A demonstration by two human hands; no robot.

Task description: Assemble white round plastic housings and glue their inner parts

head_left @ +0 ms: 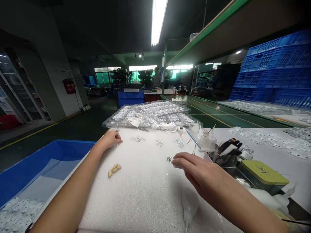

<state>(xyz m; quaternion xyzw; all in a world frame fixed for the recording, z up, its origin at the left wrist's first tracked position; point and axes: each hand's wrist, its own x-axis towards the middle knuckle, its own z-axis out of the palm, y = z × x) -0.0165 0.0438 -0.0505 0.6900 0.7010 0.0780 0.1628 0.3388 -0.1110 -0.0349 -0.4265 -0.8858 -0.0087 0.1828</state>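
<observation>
A: where's the part?

B: Tiny shiny part (pixel 169 159), mid-frame, just left of the right hand (pixel 194 170). Too small to tell its axis. Fingers flat, loosely together, pinching nothing.

A: the other one?

B: Left hand (pixel 111 139) curled at the white foam mat (pixel 145 194) edge, grip unclear. Peanut (pixel 114 169) slants up-right. Dim factory hall.

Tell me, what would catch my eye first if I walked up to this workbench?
Probably the two bare arms stretched over the white foam mat: the left hand rests near its far edge, and the right hand has its fingertips beside a tiny shiny part. Behind them, clear trays full of small parts are stacked, and a lone peanut lies on the mat between the arms.
</observation>
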